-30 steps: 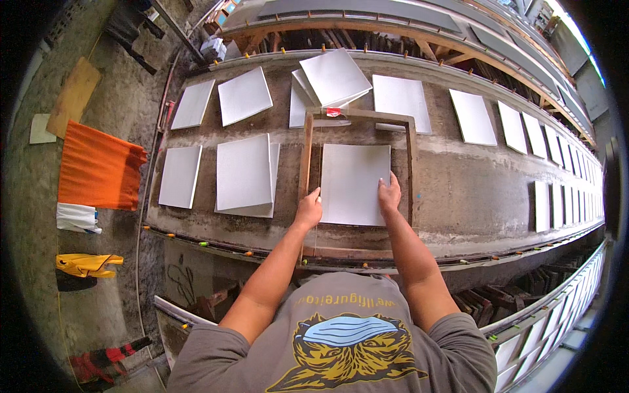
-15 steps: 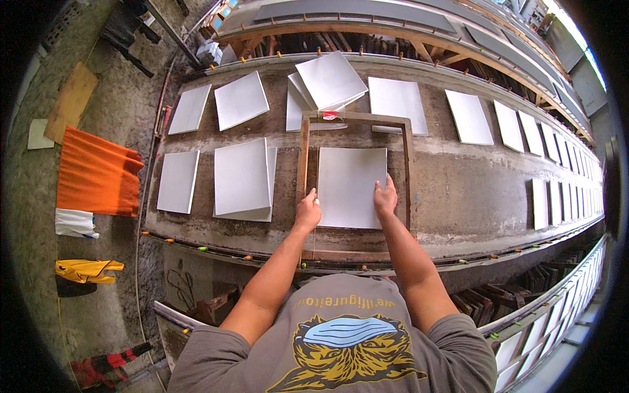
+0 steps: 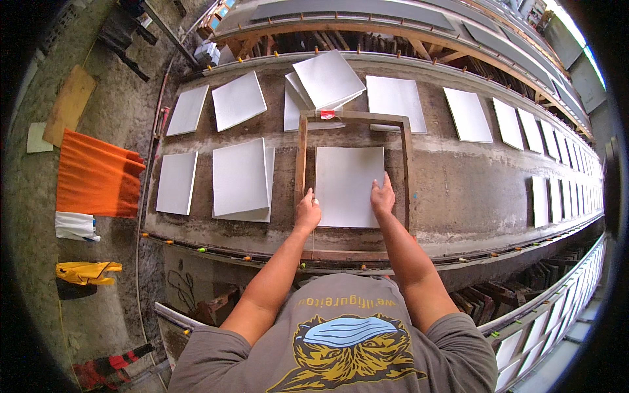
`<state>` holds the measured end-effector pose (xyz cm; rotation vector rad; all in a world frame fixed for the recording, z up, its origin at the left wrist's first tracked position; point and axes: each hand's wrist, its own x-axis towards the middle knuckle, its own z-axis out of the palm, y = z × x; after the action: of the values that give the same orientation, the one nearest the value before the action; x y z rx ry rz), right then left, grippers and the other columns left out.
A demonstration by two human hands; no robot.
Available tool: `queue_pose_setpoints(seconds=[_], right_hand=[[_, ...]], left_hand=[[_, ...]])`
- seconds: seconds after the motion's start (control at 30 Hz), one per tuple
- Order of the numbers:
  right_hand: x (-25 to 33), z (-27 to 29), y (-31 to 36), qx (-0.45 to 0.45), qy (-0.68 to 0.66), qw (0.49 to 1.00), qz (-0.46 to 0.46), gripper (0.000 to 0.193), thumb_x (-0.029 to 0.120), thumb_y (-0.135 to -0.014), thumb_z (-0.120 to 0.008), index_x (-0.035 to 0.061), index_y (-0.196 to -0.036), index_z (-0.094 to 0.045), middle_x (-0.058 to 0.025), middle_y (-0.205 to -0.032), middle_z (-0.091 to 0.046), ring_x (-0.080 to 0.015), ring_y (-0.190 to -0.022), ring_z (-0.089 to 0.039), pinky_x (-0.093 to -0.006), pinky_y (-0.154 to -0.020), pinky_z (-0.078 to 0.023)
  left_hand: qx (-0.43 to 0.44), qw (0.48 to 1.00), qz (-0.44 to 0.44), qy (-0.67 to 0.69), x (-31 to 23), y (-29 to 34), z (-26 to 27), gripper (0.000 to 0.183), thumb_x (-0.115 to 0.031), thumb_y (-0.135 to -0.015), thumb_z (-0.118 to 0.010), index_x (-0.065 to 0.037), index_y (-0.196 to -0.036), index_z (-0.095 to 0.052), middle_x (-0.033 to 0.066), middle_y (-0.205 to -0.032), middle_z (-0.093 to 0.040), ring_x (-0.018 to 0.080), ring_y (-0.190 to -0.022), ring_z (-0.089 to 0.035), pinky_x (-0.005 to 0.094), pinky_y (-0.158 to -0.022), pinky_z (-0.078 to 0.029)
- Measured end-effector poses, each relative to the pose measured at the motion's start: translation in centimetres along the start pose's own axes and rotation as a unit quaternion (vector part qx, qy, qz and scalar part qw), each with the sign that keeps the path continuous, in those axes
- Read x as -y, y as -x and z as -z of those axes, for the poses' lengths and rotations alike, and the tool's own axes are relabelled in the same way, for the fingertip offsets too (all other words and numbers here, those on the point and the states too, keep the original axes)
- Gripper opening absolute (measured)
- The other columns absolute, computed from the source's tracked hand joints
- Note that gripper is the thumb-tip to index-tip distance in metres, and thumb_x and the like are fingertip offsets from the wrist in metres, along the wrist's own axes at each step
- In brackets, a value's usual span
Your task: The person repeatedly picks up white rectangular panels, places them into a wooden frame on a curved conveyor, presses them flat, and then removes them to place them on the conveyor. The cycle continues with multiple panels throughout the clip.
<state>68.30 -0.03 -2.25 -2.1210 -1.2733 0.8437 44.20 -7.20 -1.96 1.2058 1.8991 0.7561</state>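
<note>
A white flat panel (image 3: 348,164) lies in front of me, inside a wooden frame (image 3: 407,157) with a red tag on its far side. My left hand (image 3: 308,212) is closed at the panel's left edge, close to the frame's left bar, its fingertips partly hidden. At the right edge, my right hand (image 3: 382,196) grips the panel, with the thumb over the top face and the index finger stretched along the side. Through the frame's far right corner, part of another white panel (image 3: 395,98) shows.
More white panels (image 3: 240,175) lie on the long stained table (image 3: 458,190), some stacked askew at the far side (image 3: 329,78), others in rows to the right. Coloured pegs line the table's edges. An orange cloth (image 3: 98,173) and a yellow garment (image 3: 88,272) hang at the left.
Almost nothing differs. The whole view has shifted slightly, and both hands stay at the panel's two sides.
</note>
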Motion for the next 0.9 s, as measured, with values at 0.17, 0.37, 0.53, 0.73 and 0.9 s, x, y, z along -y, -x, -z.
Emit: queue_pose_setpoints(seconds=[0.17,0.37,0.53,0.73,0.9], right_hand=[[0.9,0.2,0.6,-0.007,0.032,0.999,0.0,0.061,0.034,-0.101,-0.06,0.0139,-0.156,-0.042,-0.0277,-0.125,-0.068,-0.0457,-0.116,-0.064,-0.0513,-0.1,-0.05],[1.1,0.1,1.6,-0.053,0.057,0.996,0.03,0.063,0.032,-0.098,-0.068,0.0086,-0.152,-0.047,-0.0255,-0.121,-0.059,-0.044,-0.114,-0.06,-0.0496,-0.098,-0.049],[-0.5,-0.5,0.9,-0.066,0.098,0.989,0.084,0.063,0.029,-0.096,-0.07,0.0052,-0.15,-0.048,-0.0221,-0.117,-0.053,-0.0425,-0.112,-0.057,-0.0492,-0.097,-0.048],[-1.1,-0.3,0.4,-0.044,0.092,0.992,0.078,0.063,0.031,-0.097,-0.069,0.0057,-0.151,-0.048,-0.0223,-0.117,-0.055,-0.0417,-0.114,-0.057,-0.0488,-0.097,-0.048],[-0.6,0.1,0.8,-0.041,0.098,0.991,0.081,0.062,0.03,-0.096,-0.069,0.0058,-0.15,-0.049,-0.0221,-0.117,-0.055,-0.0427,-0.115,-0.056,-0.0491,-0.099,-0.048]], left_hand=[[-0.007,1.0,-0.001,-0.009,-0.2,0.0,-0.1,0.052,-0.012,-0.101,-0.054,0.002,-0.151,-0.046,0.024,-0.135,-0.064,0.0366,-0.124,-0.064,0.0433,-0.107,-0.049],[-0.004,1.0,0.004,-0.017,-0.4,0.0,0.1,0.051,-0.012,-0.101,-0.054,0.002,-0.15,-0.047,0.024,-0.135,-0.065,0.0366,-0.124,-0.064,0.0434,-0.107,-0.049],[-0.003,1.0,-0.005,-0.018,-0.3,-0.1,0.0,0.052,-0.011,-0.101,-0.054,0.003,-0.15,-0.047,0.0249,-0.135,-0.064,0.0369,-0.124,-0.063,0.0439,-0.107,-0.049],[0.0,1.0,-0.006,-0.005,-0.7,0.0,-0.1,0.052,-0.009,-0.1,-0.055,0.003,-0.15,-0.047,0.0264,-0.134,-0.064,0.0387,-0.125,-0.062,0.0447,-0.107,-0.048],[-0.007,0.999,-0.015,-0.045,-0.7,0.2,0.0,0.057,-0.007,-0.097,-0.057,0.006,-0.151,-0.043,0.028,-0.137,-0.062,0.0388,-0.125,-0.062,0.0437,-0.108,-0.048]])
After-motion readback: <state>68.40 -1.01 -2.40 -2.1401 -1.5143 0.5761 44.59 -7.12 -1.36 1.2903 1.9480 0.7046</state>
